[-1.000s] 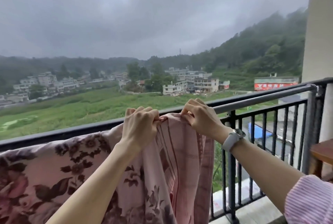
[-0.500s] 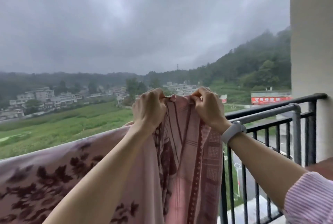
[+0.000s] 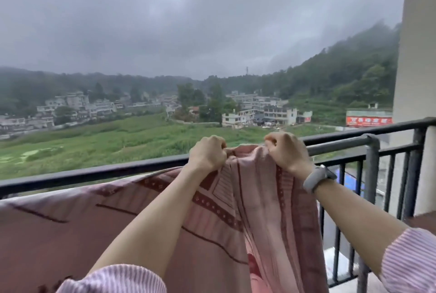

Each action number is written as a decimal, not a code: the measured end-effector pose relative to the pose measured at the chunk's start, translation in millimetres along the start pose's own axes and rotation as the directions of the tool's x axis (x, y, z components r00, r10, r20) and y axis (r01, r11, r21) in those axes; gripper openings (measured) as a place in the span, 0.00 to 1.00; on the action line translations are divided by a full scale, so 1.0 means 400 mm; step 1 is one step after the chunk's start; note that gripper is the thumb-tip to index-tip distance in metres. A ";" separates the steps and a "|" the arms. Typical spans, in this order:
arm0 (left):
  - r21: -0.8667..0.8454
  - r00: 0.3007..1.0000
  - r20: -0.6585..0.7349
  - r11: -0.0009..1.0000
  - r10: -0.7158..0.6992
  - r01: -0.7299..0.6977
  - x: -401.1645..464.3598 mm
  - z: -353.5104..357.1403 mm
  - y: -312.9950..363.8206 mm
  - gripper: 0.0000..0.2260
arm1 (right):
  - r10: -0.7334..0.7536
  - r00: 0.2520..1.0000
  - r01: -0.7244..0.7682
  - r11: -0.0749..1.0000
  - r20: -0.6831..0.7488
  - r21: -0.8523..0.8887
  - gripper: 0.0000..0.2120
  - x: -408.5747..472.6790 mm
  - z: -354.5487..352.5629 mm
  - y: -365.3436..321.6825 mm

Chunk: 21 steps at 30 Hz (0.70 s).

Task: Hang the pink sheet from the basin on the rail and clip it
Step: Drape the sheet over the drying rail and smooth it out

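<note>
Both hands, left hand (image 3: 207, 154) and right hand (image 3: 286, 153), pinch the pink sheet (image 3: 254, 198) with curled fingers, holding its top edge level with the rail (image 3: 339, 148). The grip apparently spreads the cloth rightward for draping; no clip is visible.

My fingertips are out of sight: on my left hand (image 3: 207, 154) and my right hand (image 3: 286, 152) they curl away from me into the bunched top edge of the pink sheet (image 3: 247, 198). The sheet runs off the left and bottom edges and covers the grey rail (image 3: 339, 147) to the left of my hands. The lettering on the red sign (image 3: 368, 121) is too small to read. My sleeves are cut off below.
</note>
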<state>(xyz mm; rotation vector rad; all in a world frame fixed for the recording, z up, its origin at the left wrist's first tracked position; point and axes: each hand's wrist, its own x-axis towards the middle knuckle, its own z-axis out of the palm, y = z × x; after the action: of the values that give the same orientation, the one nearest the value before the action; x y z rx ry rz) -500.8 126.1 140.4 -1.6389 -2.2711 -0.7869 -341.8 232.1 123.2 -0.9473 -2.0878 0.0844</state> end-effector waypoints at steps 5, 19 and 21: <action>-0.062 0.986 0.082 0.989 0.142 -0.137 -0.025 -0.010 -0.007 0.18 | -0.250 0.922 0.276 0.960 -0.295 0.047 0.16 -0.118 0.040 -0.036; 0.024 0.949 -0.187 0.967 0.255 -0.255 -0.089 0.018 -0.001 0.08 | 0.058 0.969 -0.052 0.998 -0.241 0.028 0.14 -0.258 0.147 -0.055; -0.008 0.945 -0.222 0.969 0.241 -0.249 -0.092 0.020 -0.004 0.08 | 0.053 0.961 -0.031 0.996 -0.271 0.084 0.06 -0.244 0.130 -0.053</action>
<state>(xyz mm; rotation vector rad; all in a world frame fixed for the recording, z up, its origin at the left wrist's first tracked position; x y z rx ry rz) -488.6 100.4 115.7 -1.7125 -1.8702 -0.9009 -354.2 166.4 32.4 -0.9017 -1.7978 0.0542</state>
